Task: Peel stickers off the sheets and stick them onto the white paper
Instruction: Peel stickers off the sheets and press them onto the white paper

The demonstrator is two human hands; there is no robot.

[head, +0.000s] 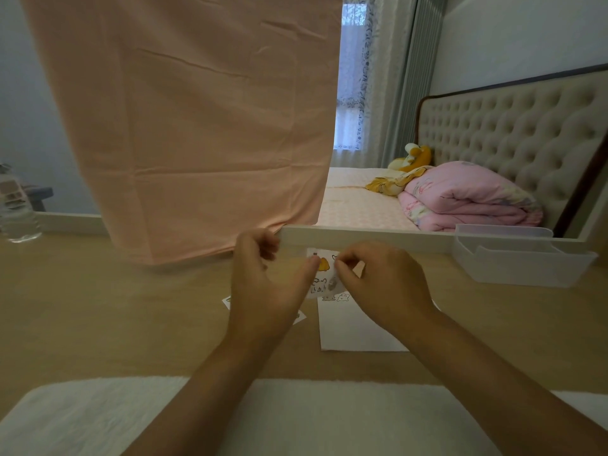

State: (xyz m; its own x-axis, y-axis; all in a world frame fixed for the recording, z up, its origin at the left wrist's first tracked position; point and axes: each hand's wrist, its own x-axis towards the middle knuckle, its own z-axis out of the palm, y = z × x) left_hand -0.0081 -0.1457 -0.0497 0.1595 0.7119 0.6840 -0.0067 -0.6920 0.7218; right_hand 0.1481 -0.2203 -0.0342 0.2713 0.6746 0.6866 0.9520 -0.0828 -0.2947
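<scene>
- Head view: the left hand (266,281) holds a small white sticker sheet (320,274) printed with cartoon figures, thumb lying along its left edge and the other fingers curled behind it.
- The right hand (378,284) pinches the sheet's right side between thumb and forefinger. Whether a sticker is lifted cannot be told.
- The sheet is raised above the table, just beyond the far end of the paper, with its long axis running away from the person.
- A rectangular white paper (355,327) lies flat under the right wrist, its long axis also near to far, with two small pale stickers (335,297) at its far end.
- A second sticker sheet (227,301) lies mostly hidden beneath the left hand.
- A clear plastic tray (523,258) sits at the far right of the table, and a clear plastic bottle (16,212) at the far left.
- The light wooden table (98,307) carries a white towel (98,416) at its near edge.
- A peach cloth (197,126) hangs down onto the table.
- Beyond is a bed with a folded pink quilt (467,199), a yellow plush toy (411,156) and a tufted beige headboard (510,136).
</scene>
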